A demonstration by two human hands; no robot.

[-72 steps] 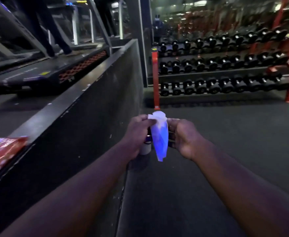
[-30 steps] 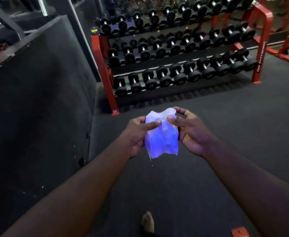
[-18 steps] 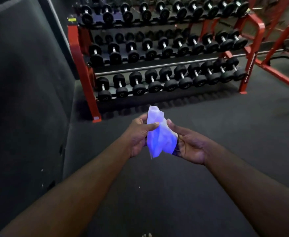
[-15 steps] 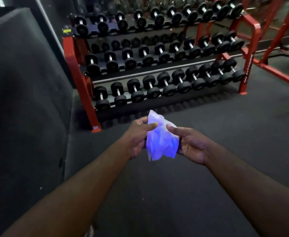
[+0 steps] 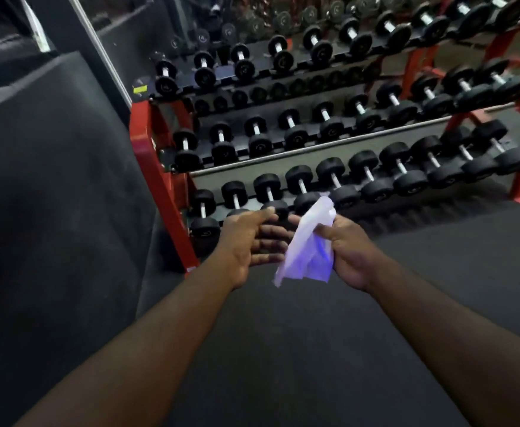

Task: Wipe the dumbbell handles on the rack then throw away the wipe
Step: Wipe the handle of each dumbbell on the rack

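One wipe (image 5: 306, 241) in right grip (image 5: 349, 254)

The rack (image 5: 160, 174) runs off the right edge; the wipe (image 5: 308, 241) hides part of the right hand (image 5: 351, 254) and of a bottom-row dumbbell (image 5: 298, 177)

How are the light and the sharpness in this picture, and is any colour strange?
Head view: dim overall, the dark floor loses detail; the wipe in the right hand glows pale with a blue-violet patch; the left hand looks slightly motion-blurred; the red rack runs slanted, likely from the wide lens.
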